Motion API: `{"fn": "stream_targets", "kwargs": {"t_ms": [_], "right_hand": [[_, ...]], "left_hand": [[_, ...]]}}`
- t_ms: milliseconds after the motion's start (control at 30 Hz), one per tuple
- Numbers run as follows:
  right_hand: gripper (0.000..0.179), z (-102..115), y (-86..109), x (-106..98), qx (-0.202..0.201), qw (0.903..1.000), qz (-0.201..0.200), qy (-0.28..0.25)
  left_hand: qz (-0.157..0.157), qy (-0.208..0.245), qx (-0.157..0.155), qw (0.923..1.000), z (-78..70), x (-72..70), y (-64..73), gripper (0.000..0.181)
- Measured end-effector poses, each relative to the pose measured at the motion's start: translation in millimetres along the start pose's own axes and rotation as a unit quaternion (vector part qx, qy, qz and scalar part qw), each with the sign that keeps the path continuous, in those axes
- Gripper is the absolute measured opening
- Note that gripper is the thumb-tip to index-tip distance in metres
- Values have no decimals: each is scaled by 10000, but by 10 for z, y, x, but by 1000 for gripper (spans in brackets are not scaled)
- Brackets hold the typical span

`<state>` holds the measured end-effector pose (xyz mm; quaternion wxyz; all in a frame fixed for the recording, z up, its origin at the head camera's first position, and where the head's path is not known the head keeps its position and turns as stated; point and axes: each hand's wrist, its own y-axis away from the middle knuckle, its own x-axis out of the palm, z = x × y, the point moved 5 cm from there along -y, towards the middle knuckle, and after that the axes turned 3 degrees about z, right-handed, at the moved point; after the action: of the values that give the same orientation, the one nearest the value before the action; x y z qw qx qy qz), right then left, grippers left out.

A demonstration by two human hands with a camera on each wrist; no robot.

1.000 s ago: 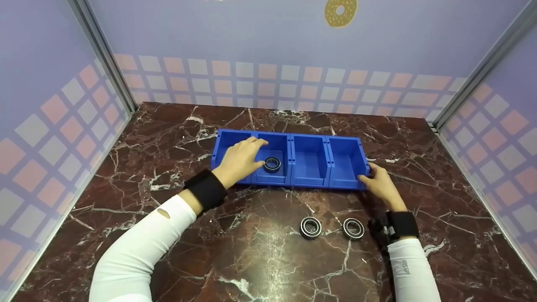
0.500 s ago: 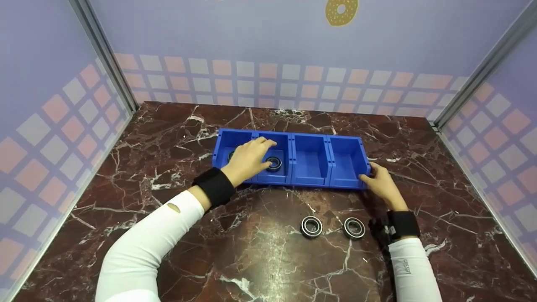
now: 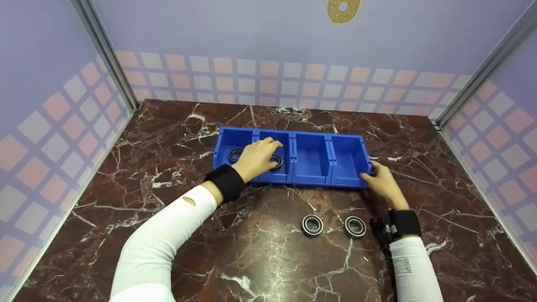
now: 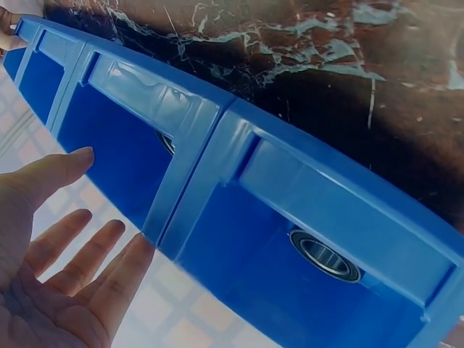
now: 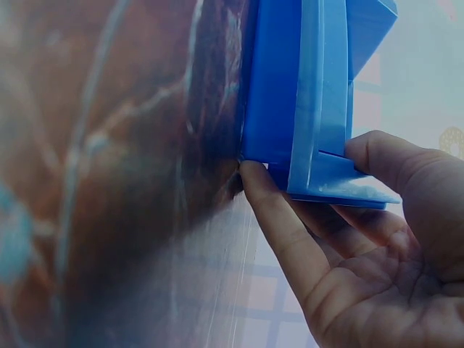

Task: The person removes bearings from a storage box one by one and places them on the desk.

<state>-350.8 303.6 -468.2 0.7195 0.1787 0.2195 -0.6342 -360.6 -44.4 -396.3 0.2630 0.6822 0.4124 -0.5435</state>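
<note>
A blue plastic bin with several compartments in a row sits on the marbled table. Over its second compartment from the left hovers my left hand, fingers spread and loosely bent, holding nothing. A ball bearing lies in that compartment, partly hidden behind the hand. The leftmost compartment holds another bearing, seen whole in the left wrist view. At the bin's right end, my right hand grips the side wall, thumb inside and fingers outside and beneath, as the right wrist view shows.
Two more bearings lie flat on the table in front of the bin, a left one and a right one near the right wrist. Patterned panels enclose the table at the back and both sides.
My left hand has shifted slightly right over the second compartment, uncovering the bearing in the leftmost one. The right hand keeps its grip on the bin's end.
</note>
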Motion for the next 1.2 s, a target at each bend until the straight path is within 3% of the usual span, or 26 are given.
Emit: {"fn": "stream_targets", "kwargs": {"t_ms": [633,1200], "right_hand": [[49,9,0,0,12,10000,13,-48],[49,-2,12,-4,66,9999,-6,91]], "left_hand": [[273,-86,-337,9990,62,163,-284,47],[794,-242,-946,9921,85,391,-461,32]]}}
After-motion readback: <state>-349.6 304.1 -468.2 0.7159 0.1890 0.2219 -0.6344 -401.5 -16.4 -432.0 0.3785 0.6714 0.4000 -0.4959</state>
